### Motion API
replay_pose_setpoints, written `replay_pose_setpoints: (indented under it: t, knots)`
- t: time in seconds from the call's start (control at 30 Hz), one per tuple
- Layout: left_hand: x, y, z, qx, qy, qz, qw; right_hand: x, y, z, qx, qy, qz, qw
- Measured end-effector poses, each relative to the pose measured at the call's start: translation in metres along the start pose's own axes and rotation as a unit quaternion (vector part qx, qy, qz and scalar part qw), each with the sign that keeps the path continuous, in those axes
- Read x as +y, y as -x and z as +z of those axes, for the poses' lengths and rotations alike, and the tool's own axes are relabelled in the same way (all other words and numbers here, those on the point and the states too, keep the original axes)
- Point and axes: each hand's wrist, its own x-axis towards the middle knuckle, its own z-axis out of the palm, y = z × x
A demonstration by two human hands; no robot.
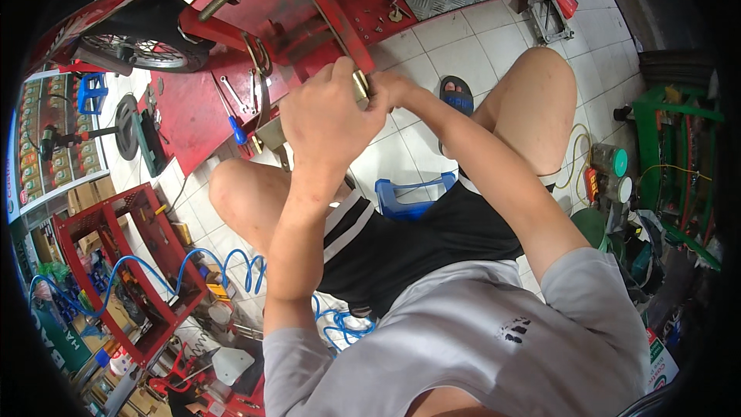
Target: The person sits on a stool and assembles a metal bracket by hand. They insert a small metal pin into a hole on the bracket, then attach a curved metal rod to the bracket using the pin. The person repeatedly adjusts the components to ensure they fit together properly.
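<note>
As the two hands are brought together ahead of the body, a brass-coloured metal piece (360,86) is found between them, at the inner side of the left hand (323,112) and just left of the right hand (383,93). Its visible length is set roughly away from the body, with the far end leaning slightly to the left. Neither hand is separated from the piece by any clear gap; the greater part of it is covered by the left hand, which is judged the nearer.

The left hand is closed into a fist, back uppermost, and the piece appears to be gripped on its thumb side. The right hand is placed against the other side, its fingers largely hidden; whether they are pinched on the piece or merely rested there cannot be told. The hidden ends of the piece cannot be inspected.

Just beyond the hands, the lower end of a red bar (326,11) is noted; contact with the piece cannot be confirmed. To the left, a blue-handled screwdriver (237,131) and wrenches (235,96) are laid on a red platform (189,120). Nearer the body, a blue stool (388,199) is seen between the legs.
</note>
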Motion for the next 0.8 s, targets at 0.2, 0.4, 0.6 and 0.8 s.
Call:
replay_pose_setpoints:
  t: [0.2,0.4,0.6,0.8]
  knots:
    - [-0.001,-0.002,0.0,-0.006,0.011,-0.004,1.0,0.058,-0.04,-0.026,0.164,-0.077,0.13,0.975]
    - [-0.004,-0.002,-0.001,-0.001,0.011,0.001,1.0,0.084,-0.087,-0.021,0.351,-0.088,0.129,0.923]
    - [-0.004,-0.001,-0.001,-0.013,0.016,-0.006,1.0,0.057,-0.087,-0.035,0.395,-0.02,0.073,0.916]
    - [-0.004,0.0,0.001,-0.03,0.02,-0.006,0.999,0.068,-0.123,-0.035,0.473,0.093,-0.047,0.875]
